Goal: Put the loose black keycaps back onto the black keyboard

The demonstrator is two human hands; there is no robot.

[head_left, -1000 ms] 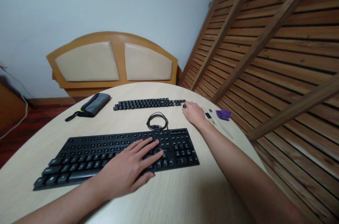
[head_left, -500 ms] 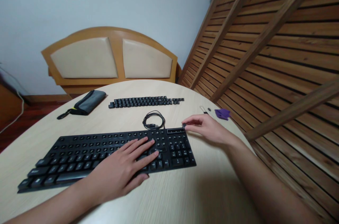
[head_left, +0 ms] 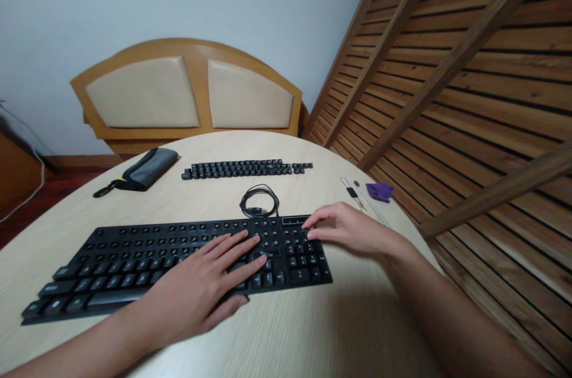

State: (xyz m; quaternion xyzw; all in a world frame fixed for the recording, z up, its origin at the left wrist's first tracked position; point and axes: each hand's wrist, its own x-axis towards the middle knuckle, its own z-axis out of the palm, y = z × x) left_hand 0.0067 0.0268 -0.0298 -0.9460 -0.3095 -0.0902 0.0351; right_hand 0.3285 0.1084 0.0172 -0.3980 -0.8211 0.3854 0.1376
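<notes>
A black keyboard (head_left: 129, 265) lies across the near part of the table, its upper rows and part of the right side bare of keycaps. My left hand (head_left: 201, 282) rests flat on its middle-right area, fingers spread and pressing nothing between them. At the top of the number pad, my right hand (head_left: 344, 229) pinches a small black keycap (head_left: 305, 233) between thumb and fingertips, touching or just above the board. The fingers largely hide this cap. Behind the keyboard sits its coiled cable (head_left: 259, 211).
Loose keycaps (head_left: 241, 169) stand in rows beyond the cable. A grey pouch (head_left: 149, 169) lies far left. At right are a wire keycap puller (head_left: 352, 192) and a purple cloth (head_left: 379, 191). A slatted wooden panel (head_left: 469, 98) leans beside the table's right edge.
My right hand has moved down and slightly left with the keycap, from beyond the keyboard's top right corner onto the number pad. My left hand stays put.
</notes>
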